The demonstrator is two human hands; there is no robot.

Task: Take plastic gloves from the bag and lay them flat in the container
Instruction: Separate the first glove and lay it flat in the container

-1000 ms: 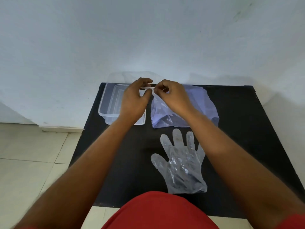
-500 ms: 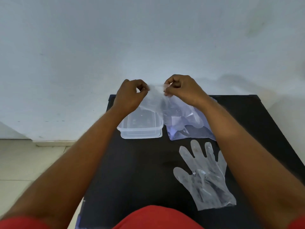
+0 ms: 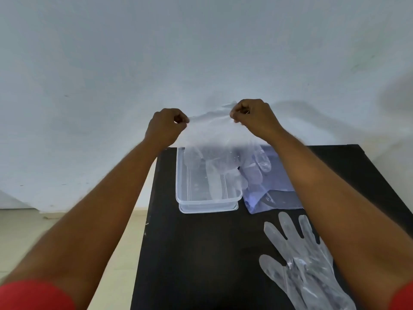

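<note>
A clear plastic glove (image 3: 214,148) hangs stretched between my two hands, cuff up and fingers drooping. My left hand (image 3: 166,127) pinches its left cuff corner and my right hand (image 3: 254,118) pinches the right one. Below the hanging fingers stands the clear rectangular container (image 3: 181,189) on the black table (image 3: 201,253). Its fingertips reach down into the container's opening; whether they touch the bottom is unclear. The pale blue bag (image 3: 274,198) lies just right of the container. Another clear glove (image 3: 299,265) lies flat near the table's front right, partly under my right forearm.
A white wall rises directly behind the table. Pale floor tiles (image 3: 67,238) show to the left of the table's left edge. My red sleeves fill the bottom corners.
My hands have risen and spread apart, pulling the glove open by its cuff and holding it over the container. The view has tilted up and shifted left.
</note>
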